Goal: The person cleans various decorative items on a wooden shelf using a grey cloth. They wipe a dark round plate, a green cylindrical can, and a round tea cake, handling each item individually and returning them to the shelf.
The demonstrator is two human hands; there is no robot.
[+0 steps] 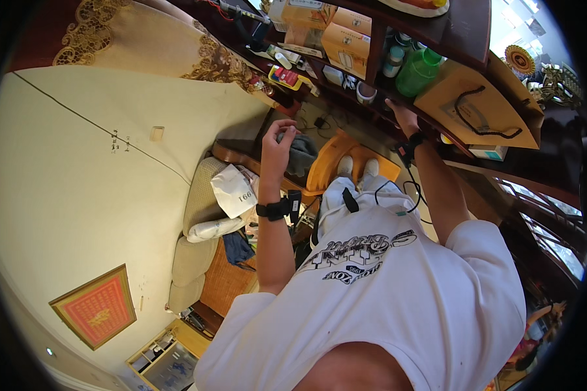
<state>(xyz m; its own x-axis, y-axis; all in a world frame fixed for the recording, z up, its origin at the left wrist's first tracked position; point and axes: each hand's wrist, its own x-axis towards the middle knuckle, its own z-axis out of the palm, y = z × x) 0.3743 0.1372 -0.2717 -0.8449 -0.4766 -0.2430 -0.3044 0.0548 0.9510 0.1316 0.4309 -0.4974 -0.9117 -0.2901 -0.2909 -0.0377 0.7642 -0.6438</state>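
My left hand [278, 146] is raised at the centre left, its fingers curled and thumb close to them. A dark grey cloth [301, 155] appears gripped there and hangs beyond the fingers. My right hand [404, 116] reaches to the lower shelf of the dark wooden cabinet [433, 29], its fingertips at a small dark object, partly hidden. A white cup [366, 93] stands to the left of these fingertips. Above them are a green plastic bottle [419, 72] and a bottle with a blue-green cap [394, 61]. A brown paper bag [484, 105] stands to the right.
Orange-brown cardboard boxes [347, 44] fill the upper shelf. Below me is a wooden stool or step [323, 159] with my feet on it. A sofa [200, 195] holding a white bag [232, 190] stands at left. Black cables [413, 188] hang near my right leg.
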